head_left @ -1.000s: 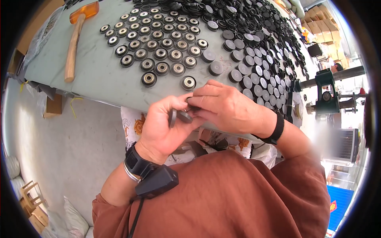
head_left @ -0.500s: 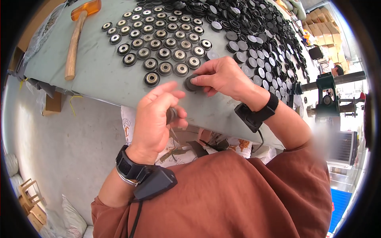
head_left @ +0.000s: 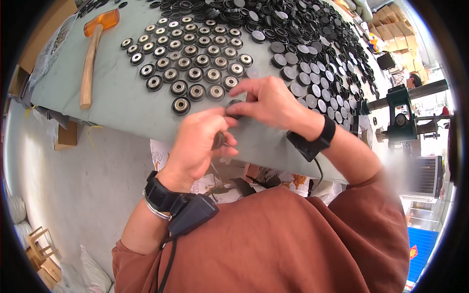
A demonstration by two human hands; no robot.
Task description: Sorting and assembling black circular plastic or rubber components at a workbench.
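My right hand (head_left: 276,102) reaches over the table with its index finger raised and its thumb on a black round cap (head_left: 236,106) near the table's front edge. Its other fingers are mostly hidden. My left hand (head_left: 198,139) is beside the cap, fingertips touching or nearly touching it. In its curled fingers is a small dark round piece (head_left: 219,141), mostly covered. Just beyond my hands stand several rows of black caps with metal bearings (head_left: 196,92) set in them. A big heap of loose black caps (head_left: 312,49) spreads to the right.
A mallet (head_left: 89,66) with an orange head and wooden handle lies at the left of the grey-green table (head_left: 122,115). A green metal press (head_left: 401,112) stands at the right. White sacks (head_left: 207,184) are below the front edge.
My left hand has moved right and up to the black cap. My right index finger has lifted off the cap, while the thumb stays at it. The view has shifted slightly.
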